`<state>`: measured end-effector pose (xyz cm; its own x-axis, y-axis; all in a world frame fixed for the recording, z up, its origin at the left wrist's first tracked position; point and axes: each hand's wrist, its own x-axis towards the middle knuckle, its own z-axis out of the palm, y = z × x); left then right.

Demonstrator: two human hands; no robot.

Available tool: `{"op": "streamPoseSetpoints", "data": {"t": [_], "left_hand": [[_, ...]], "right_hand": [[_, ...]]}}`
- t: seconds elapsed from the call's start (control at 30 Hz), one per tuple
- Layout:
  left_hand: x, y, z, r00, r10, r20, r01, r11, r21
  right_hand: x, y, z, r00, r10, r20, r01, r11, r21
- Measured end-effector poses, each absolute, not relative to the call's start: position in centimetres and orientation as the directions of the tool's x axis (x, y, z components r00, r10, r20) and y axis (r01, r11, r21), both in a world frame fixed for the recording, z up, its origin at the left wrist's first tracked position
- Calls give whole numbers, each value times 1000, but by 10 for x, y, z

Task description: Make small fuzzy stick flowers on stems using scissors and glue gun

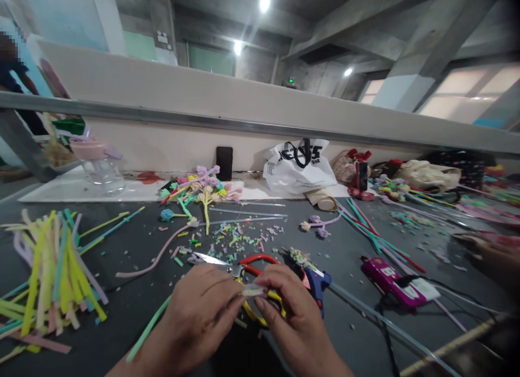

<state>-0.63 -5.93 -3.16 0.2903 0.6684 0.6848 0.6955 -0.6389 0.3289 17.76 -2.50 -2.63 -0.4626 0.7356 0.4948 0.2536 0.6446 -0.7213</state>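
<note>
My left hand (201,312) and my right hand (292,306) meet at the front middle of the table, fingertips closed. Between them they pinch a short, pale piece of fuzzy pipe cleaner (252,292), partly covered by the fingers. Just behind and beneath the fingers lie scissors (260,259) with a red and a yellow handle loop, blades pointing left. A blue glue gun (319,285) rests beyond my right hand. One green pipe cleaner (150,325) passes by my left wrist. Cut pipe cleaner bits (239,233) are scattered ahead of the scissors.
At left is a pile of pipe cleaner strips (60,268). Fuzzy flowers (203,184), a black phone (225,163), a white bag (298,166) and a clear jug (101,168) stand along the back. A purple device (390,279) with cables and another person's hand (491,255) are at right.
</note>
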Motion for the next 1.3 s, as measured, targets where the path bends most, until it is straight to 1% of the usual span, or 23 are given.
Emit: {"op": "streamPoseSetpoints", "data": {"t": [0.1, 0.37, 0.53, 0.63, 0.73, 0.8, 0.83, 0.9, 0.97, 1.0, 1.07, 1.1, 1.17, 1.2, 1.23, 1.3], "left_hand": [[-6, -59, -32, 291, 671, 682, 676, -649, 349], [-6, -59, -34, 261, 660, 704, 661, -654, 368], [-4, -58, -32, 259, 666, 700, 661, -650, 374], [-4, -57, -35, 261, 684, 681, 656, -643, 395], [-4, -55, -41, 224, 739, 635, 651, -598, 467], [-5, -52, -43, 166, 805, 569, 639, -528, 560], [-6, -50, -43, 126, 843, 522, 624, -477, 619], [-8, -46, -41, 22, 915, 403, 572, -342, 746], [-9, -40, -39, -106, 954, 282, 456, -205, 866], [-9, -36, -37, -163, 961, 223, 366, -151, 918], [-9, -29, -32, -236, 966, 106, 104, -84, 991], [-8, -26, -29, -240, 970, 46, -54, -61, 997], [-4, -23, -21, -183, 982, -50, -346, -17, 938], [-1, -22, -17, -138, 988, -74, -455, 3, 891], [2, -22, -13, -88, 993, -84, -532, 24, 847], [9, -23, -5, -9, 997, -78, -606, 57, 794]], "right_hand": [[178, -25, -23, -465, 716, 521, 274, 676, -684], [176, -26, -25, -472, 710, 523, 317, 690, -651], [172, -25, -31, -451, 709, 542, 309, 694, -651], [171, -25, -33, -448, 728, 520, 328, 674, -661], [175, -26, -29, -479, 755, 448, 343, 631, -696], [180, -26, -25, -452, 800, 395, 319, 559, -766], [182, -26, -24, -409, 831, 376, 279, 507, -816], [185, -25, -25, -268, 902, 337, 148, 384, -911], [182, -22, -31, -119, 954, 274, 6, 276, -961], [179, -20, -35, -70, 971, 230, -46, 227, -973], [170, -18, -42, -58, 987, 147, -112, 140, -984], [164, -17, -45, -85, 990, 117, -132, 105, -986], [152, -16, -46, -154, 985, 83, -149, 60, -987], [147, -16, -45, -191, 978, 81, -148, 53, -988], [143, -17, -42, -216, 972, 88, -146, 56, -988], [136, -17, -35, -236, 964, 122, -147, 88, -985]]}}
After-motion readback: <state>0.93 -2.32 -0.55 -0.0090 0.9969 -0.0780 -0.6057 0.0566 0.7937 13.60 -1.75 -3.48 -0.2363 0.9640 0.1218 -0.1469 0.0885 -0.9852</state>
